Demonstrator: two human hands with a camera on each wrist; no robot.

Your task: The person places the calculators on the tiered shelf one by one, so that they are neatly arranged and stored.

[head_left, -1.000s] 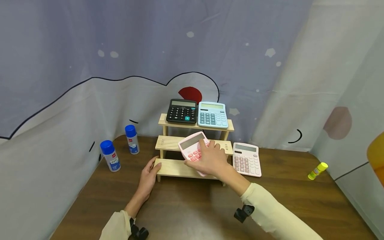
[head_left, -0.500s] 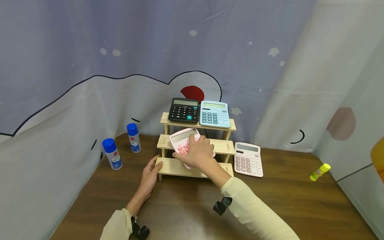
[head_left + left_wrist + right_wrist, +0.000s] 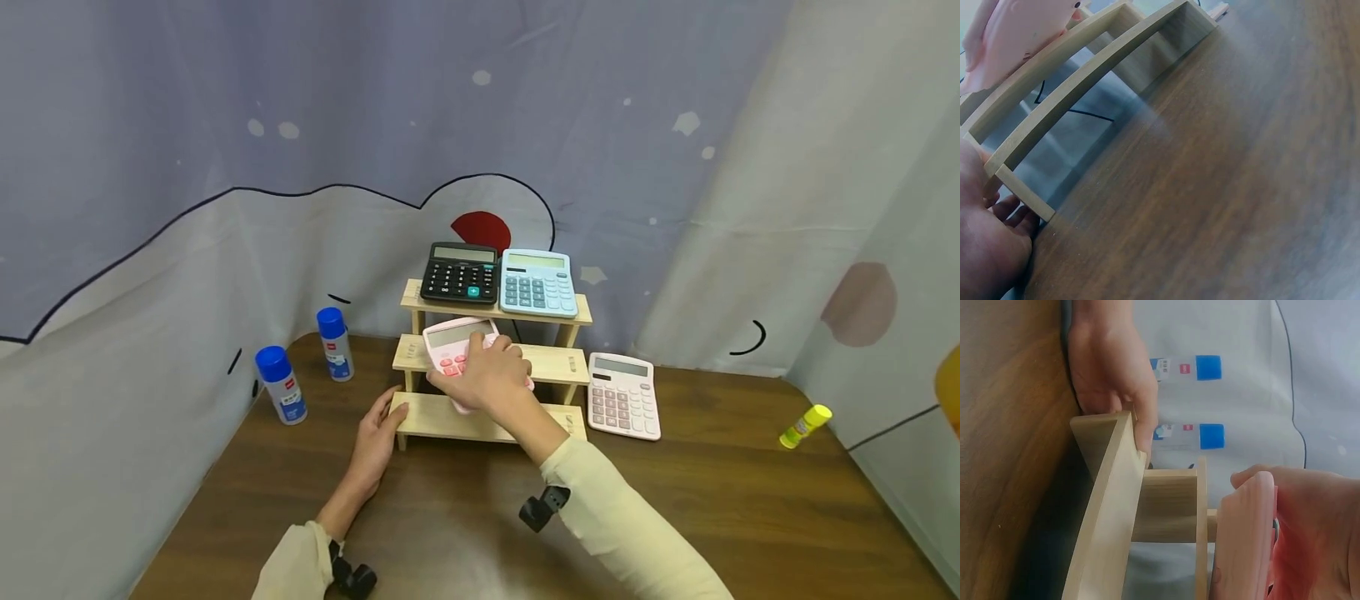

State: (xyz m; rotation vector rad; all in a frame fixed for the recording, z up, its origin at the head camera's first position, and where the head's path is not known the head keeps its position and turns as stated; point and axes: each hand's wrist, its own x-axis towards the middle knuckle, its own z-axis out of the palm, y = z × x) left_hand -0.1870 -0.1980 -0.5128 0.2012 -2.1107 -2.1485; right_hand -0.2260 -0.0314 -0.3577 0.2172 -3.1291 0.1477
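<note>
My right hand (image 3: 491,373) grips a pink calculator (image 3: 452,335) over the left part of the middle shelf (image 3: 553,362) of a three-step wooden stand; whether it touches the shelf I cannot tell. My left hand (image 3: 372,440) holds the left end of the bottom shelf (image 3: 442,417), thumb on top. On the top shelf lie a black calculator (image 3: 459,275) and a light blue calculator (image 3: 537,283), side by side. In the right wrist view the pink calculator (image 3: 1244,540) is edge-on in my right hand (image 3: 1316,531), with my left hand (image 3: 1113,369) at the stand's end.
A pale pink calculator (image 3: 622,397) lies on the table (image 3: 720,492) against the stand's right side. Two blue-capped bottles (image 3: 282,386) (image 3: 335,345) stand at the left. A yellow glue stick (image 3: 805,427) is at the far right. A curtain (image 3: 375,100) hangs behind the table.
My right hand has carried the pink calculator leftward and slightly up, from the middle of the stand to over the middle shelf's left part. My left hand has kept its hold on the bottom shelf.
</note>
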